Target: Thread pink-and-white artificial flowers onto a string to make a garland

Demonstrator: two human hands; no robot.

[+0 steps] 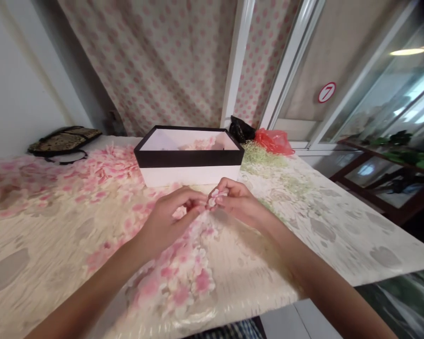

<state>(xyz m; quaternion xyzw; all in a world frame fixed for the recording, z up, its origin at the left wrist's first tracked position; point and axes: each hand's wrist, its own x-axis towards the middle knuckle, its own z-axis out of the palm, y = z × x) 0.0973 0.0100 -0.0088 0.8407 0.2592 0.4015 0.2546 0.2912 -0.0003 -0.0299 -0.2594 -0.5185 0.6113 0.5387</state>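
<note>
At the centre of the dial, just above the near half of the table, a small pink-and-white blossom (215, 196) is pinched between the thumb and forefinger of the right hand (240, 200), which reaches in from 4 o'clock. From 8 o'clock comes the left hand (166, 212), its thumb and forefinger drawn in close at the blossom's left edge; I cannot tell whether those tips grip it or only touch it. Beneath the hands and on toward 7 o'clock, loose blossoms (182, 278) lie scattered over the patterned tablecloth (56, 263). Just beyond the fingers, toward 11 o'clock, stands an open white box (194, 175) with a black band round its rim, and some pink blossoms (203, 142) show inside it. A wide pink heap (109, 165) spreads from 9 to 10 o'clock, with a dark patterned bag (65, 141) behind it at 10. At 2 o'clock lie pale green shreds (263, 157) with a red plastic bag (273, 140) beside them, and at 1 a black plastic bag (240, 129) sits by the box's corner. Farther off, a dotted curtain (162, 61) hangs toward 11 o'clock, and a round number 7 sign (327, 92) shows at 2
</note>
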